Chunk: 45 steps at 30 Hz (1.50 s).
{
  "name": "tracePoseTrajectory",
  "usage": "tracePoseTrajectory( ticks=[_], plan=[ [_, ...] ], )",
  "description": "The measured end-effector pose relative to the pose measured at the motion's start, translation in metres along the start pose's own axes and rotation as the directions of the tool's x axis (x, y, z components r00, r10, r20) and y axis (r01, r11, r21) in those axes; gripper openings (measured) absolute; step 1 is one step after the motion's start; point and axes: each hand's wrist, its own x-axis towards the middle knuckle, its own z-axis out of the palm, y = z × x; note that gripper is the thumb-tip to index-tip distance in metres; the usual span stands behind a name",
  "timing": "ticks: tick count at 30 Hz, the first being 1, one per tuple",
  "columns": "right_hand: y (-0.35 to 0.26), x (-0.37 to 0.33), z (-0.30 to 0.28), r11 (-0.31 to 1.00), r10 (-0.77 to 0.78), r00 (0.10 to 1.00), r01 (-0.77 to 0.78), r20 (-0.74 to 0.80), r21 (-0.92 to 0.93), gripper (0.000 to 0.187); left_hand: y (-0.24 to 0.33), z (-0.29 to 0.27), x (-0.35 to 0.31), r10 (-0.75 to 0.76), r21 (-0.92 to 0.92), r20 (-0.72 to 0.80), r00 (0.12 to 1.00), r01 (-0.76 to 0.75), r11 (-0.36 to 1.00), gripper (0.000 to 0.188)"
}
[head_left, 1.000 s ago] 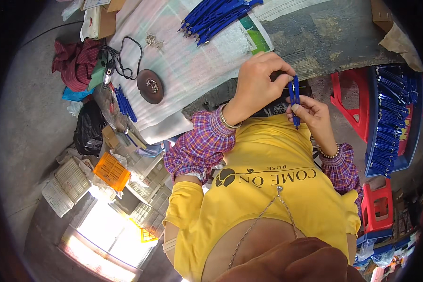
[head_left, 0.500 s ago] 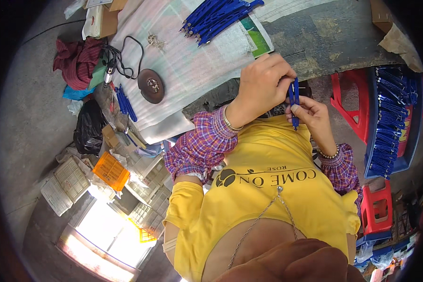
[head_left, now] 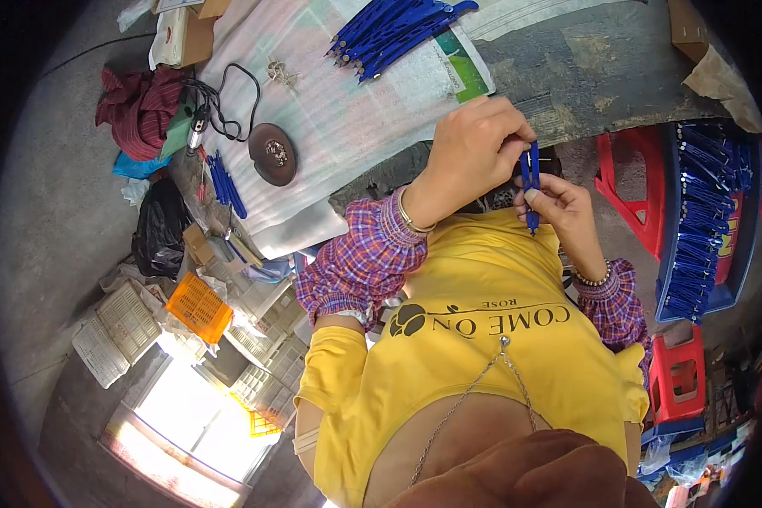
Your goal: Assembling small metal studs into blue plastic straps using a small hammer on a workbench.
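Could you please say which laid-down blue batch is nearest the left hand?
The large pile by the green sheet; the small bundle and the trayful lie farther off.

A slim, dark blue piece (head_left: 534, 169), made of two narrow parallel bars with a slit between them, stands nearly vertical right of centre, in the upper half of the frame. The left fingers (head_left: 517, 127) are at its upper end; the right fingers (head_left: 537, 199) pinch it lower down, its pointed tip showing below them.
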Motion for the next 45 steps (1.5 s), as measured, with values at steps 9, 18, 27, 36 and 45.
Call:
tracePoseTrajectory(
  ticks=[9,18,27,36,45],
  plan=[
    [-0.001,-0.001,0.0,1.0,-0.011,1.0,0.011,-0.003,-0.008,0.022,-0.002,-0.003,0.0,-0.032,-0.053,0.017,0.999,0.033,0.998,0.01],
    [-0.001,-0.001,0.001,1.0,-0.012,1.0,0.012,-0.007,-0.013,0.022,0.001,-0.002,0.001,-0.054,-0.062,-0.003,0.999,0.054,0.997,0.01],
    [0.0,-0.002,-0.001,1.0,-0.013,1.0,0.013,-0.006,-0.021,0.022,-0.002,0.003,0.003,-0.047,-0.022,-0.001,0.999,0.047,0.999,0.009],
    [-0.002,0.0,0.004,0.999,0.003,0.999,-0.005,-0.032,-0.049,0.024,-0.006,-0.002,0.002,-0.033,-0.061,-0.02,0.999,0.032,0.998,0.009],
    [0.004,-0.001,-0.018,0.977,-0.065,0.992,0.041,-0.107,-0.209,0.025,0.001,-0.039,-0.021,-0.012,-0.247,-0.312,0.95,-0.069,0.967,0.01]
  ],
)
